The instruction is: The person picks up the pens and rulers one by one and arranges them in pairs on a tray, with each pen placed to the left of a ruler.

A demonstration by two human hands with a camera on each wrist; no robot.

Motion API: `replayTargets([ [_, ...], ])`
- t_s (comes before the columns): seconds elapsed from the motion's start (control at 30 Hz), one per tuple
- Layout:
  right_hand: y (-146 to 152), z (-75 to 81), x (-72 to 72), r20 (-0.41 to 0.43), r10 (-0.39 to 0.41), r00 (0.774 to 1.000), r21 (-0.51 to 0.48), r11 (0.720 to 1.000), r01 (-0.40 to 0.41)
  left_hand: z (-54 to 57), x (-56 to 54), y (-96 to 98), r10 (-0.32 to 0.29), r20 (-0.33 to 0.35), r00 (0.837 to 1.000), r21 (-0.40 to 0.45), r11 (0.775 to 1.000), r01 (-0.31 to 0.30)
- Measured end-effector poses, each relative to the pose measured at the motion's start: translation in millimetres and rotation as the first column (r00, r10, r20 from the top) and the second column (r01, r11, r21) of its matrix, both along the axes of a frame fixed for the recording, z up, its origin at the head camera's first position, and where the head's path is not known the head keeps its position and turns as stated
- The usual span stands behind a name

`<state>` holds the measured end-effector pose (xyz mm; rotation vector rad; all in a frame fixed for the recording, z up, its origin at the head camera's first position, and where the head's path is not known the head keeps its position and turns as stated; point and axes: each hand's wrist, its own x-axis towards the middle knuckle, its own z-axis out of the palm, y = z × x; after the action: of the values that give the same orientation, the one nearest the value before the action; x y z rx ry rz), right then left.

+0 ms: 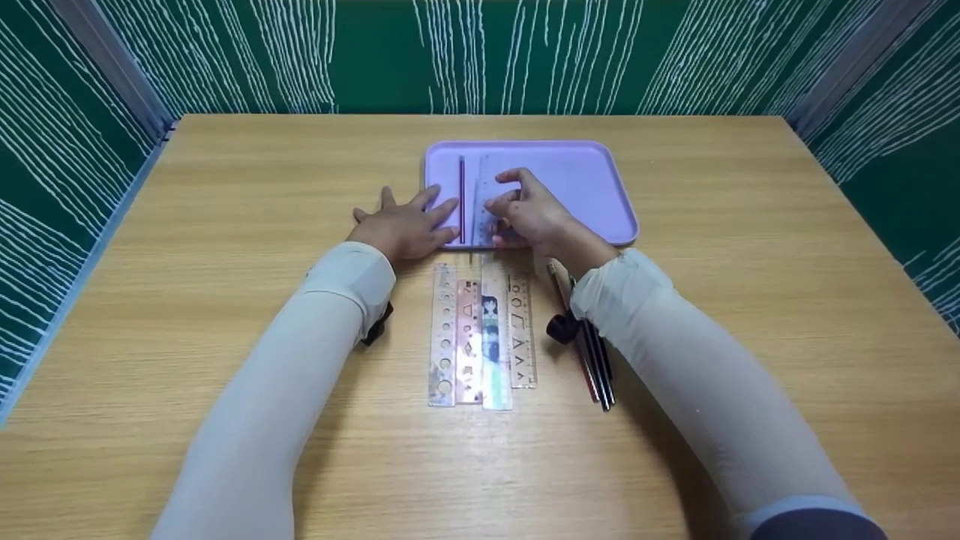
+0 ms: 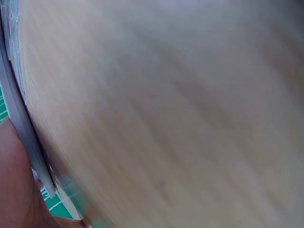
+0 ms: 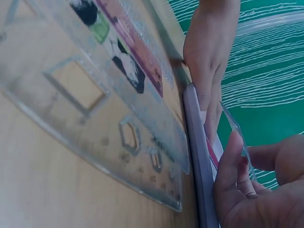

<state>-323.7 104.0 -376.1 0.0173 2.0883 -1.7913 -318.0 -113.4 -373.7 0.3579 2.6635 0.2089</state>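
My left hand [image 1: 409, 225] lies with spread fingers across the left edge of a lilac tray [image 1: 577, 169], fingertips close to a dark red pencil [image 1: 462, 202] that lies upright in the tray. Over the tray, my right hand [image 1: 532, 214] pinches a clear ruler [image 1: 484, 172] between thumb and fingers. In the right wrist view this ruler [image 3: 232, 121] stands tilted above the tray's rim. Part of my left hand [image 2: 16, 175] shows at the tray edge in the left wrist view, where the wooden table fills most of the picture.
Several see-through rulers lie side by side below the tray, among them a pink ruler [image 1: 469, 341], a ruler with a cartoon figure [image 1: 491, 360] and a stencil ruler [image 1: 521, 330]. A bundle of dark pencils [image 1: 596, 367] lies under my right forearm. A green wall [image 1: 375, 60] stands behind the table.
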Motion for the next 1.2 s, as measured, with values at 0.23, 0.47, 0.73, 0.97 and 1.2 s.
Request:
replayTargets([
  [0.23,-4,-2.8,-8.0,-0.029,-0.03,0.999,0.031,0.999,0.031,1.6,1.2,-0.2,-0.015,-0.013,1.0,-0.009,1.0,0.014],
  [0.47,-6,-6.8,-15.6,-0.039,-0.046,0.998,0.094,0.994,0.049,2.8,0.0,1.3,-0.011,0.002,1.0,-0.005,1.0,0.011],
  [0.73,-15,-3.3,-18.2,-0.05,-0.043,0.998,0.248,0.967,0.054,3.2,-0.7,0.1,-0.012,0.004,1.0,-0.011,1.0,0.012],
  [0.97,-24,-3.0,-19.0,-0.11,-0.021,0.994,0.366,0.929,0.06,1.9,-0.7,-0.2,-0.005,0.0,1.0,-0.008,1.0,0.005],
  [1.2,-29,-4.6,-20.5,-0.143,-0.008,0.99,0.435,0.898,0.07,1.1,-0.5,0.3,-0.013,0.0,1.0,-0.008,1.0,0.013],
])
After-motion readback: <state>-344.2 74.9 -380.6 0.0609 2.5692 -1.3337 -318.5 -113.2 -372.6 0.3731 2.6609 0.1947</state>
